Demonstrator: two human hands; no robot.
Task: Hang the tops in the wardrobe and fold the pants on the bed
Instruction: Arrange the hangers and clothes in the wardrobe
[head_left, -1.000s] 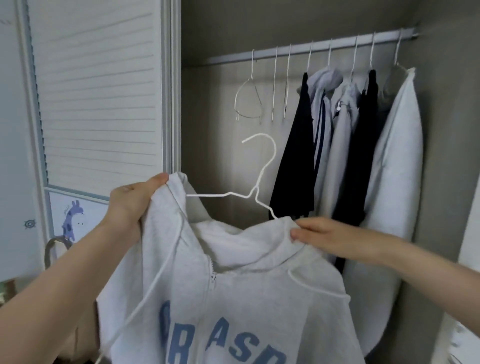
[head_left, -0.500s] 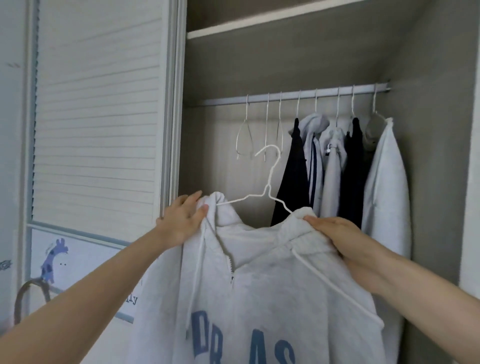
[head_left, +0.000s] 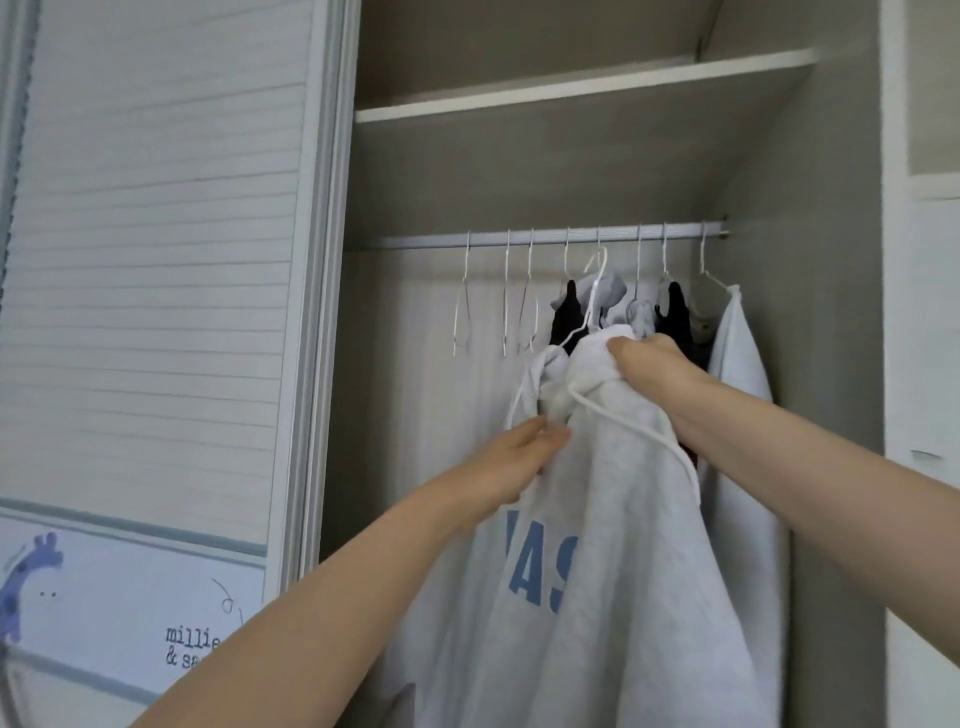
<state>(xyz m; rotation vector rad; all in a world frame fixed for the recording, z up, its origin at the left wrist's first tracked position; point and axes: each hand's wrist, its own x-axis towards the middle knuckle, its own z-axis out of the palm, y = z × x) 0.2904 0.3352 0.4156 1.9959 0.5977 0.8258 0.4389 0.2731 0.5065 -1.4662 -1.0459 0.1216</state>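
Note:
A light grey zip hoodie (head_left: 613, 519) with blue letters hangs on a white wire hanger (head_left: 595, 291), raised in front of the wardrobe rail (head_left: 415, 241). The hanger's hook is just below the rail, not visibly on it. My right hand (head_left: 649, 364) grips the hoodie's bunched shoulder at the top. My left hand (head_left: 514, 462) holds the fabric lower on the left side. A white drawstring loops down between my hands.
Three bare white hangers (head_left: 511, 296) hang left on the rail. Dark and grey tops (head_left: 675, 312) and a white garment (head_left: 737, 353) hang to the right. A shelf (head_left: 571, 88) sits above. A louvred sliding door (head_left: 156, 260) stands at left.
Both hands have lifted the hoodie up and into the wardrobe toward the rail. My left hand has slid from the shoulder down to the front fabric, and the hoodie has bunched together.

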